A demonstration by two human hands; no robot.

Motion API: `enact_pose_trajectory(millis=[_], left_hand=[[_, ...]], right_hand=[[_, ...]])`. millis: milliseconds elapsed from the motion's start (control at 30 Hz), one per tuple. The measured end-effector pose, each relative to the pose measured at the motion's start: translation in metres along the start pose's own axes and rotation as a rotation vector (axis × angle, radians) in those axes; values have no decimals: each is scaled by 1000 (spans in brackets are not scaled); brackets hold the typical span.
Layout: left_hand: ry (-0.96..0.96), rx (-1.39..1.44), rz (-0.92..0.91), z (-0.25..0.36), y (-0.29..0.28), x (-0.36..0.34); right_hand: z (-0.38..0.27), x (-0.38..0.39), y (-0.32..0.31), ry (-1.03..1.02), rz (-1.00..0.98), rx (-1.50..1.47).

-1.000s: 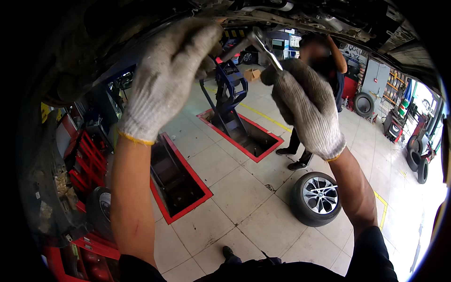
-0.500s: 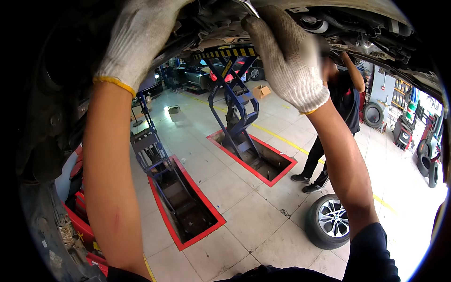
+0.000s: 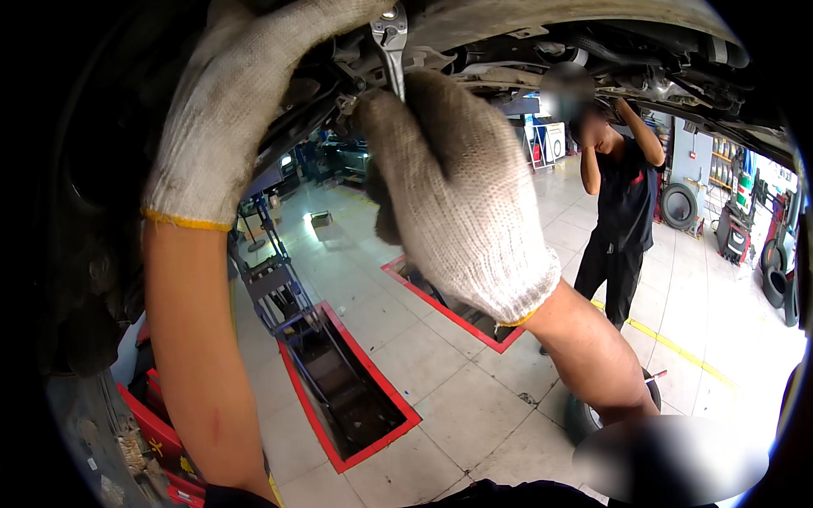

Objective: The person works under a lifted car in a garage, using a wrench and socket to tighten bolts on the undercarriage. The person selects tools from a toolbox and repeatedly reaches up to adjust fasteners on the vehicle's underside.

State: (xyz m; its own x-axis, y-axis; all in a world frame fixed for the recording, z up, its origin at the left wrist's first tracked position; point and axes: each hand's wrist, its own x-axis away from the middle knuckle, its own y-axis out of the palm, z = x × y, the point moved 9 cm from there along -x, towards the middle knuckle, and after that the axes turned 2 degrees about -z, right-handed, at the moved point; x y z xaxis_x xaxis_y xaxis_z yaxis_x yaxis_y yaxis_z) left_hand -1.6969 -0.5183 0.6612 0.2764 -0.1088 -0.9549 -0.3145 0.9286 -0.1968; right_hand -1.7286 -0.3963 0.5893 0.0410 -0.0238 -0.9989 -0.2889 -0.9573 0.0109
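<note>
Overhead, the dark underside of a car [image 3: 660,68] spans the top of the view. My right hand [image 3: 457,195], in a grey-white knit glove, is closed round the handle of a steel ratchet [image 3: 389,42], whose head shows just beyond the fingers. My gloved left hand [image 3: 212,118] reaches up to the top edge with fingers bent over beside the ratchet head; what they press on or grip is hidden among the car's parts.
A co-worker [image 3: 627,212] stands at right, arms raised under the car. Below are two red-edged floor pits [image 3: 339,461], a blue scissor lift [image 3: 275,296], a wheel [image 3: 580,411] partly behind my right arm, and stacked tyres [image 3: 775,284] at far right.
Both hands went up with the ratchet into the car's underside; since half a second ago my right hand has come lower and leftward in view. The co-worker's arms show more fully.
</note>
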Motion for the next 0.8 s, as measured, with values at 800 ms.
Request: enact_pose_trajectory(millis=[800], left_hand=[[57, 144, -29, -20, 5, -13]], right_hand=[[-3, -12, -11, -280, -149, 641]])
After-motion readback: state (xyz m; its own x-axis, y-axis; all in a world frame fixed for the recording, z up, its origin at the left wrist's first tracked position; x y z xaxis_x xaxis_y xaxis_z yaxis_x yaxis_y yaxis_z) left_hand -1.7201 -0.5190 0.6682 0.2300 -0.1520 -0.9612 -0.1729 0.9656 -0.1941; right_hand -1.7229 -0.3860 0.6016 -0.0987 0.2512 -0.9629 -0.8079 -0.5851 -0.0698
